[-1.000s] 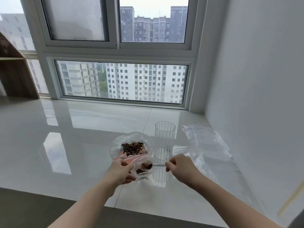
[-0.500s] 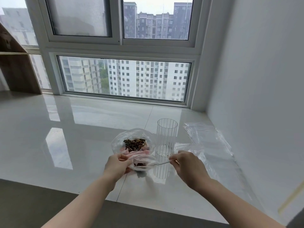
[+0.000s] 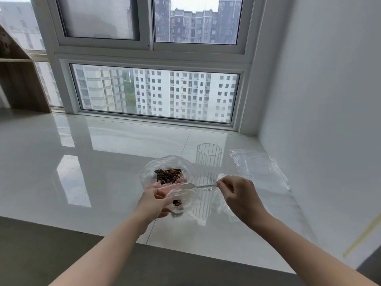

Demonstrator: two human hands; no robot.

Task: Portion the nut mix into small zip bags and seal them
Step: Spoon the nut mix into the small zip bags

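Both hands (image 3: 153, 201) (image 3: 240, 195) partly hide the small zip bag (image 3: 181, 204).

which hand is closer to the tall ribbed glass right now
Right. The right hand, pinching the spoon, is just in front of the ribbed glass; the left hand holds the small zip bag farther left.

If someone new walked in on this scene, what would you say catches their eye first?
Probably the dark nut mix heaped in an open clear bag on the glossy white sill, below the big window. Just in front, the left hand holds a small zip bag with a few nuts inside, while the right hand pinches an empty spoon above it. A ribbed clear glass stands right of the mix.
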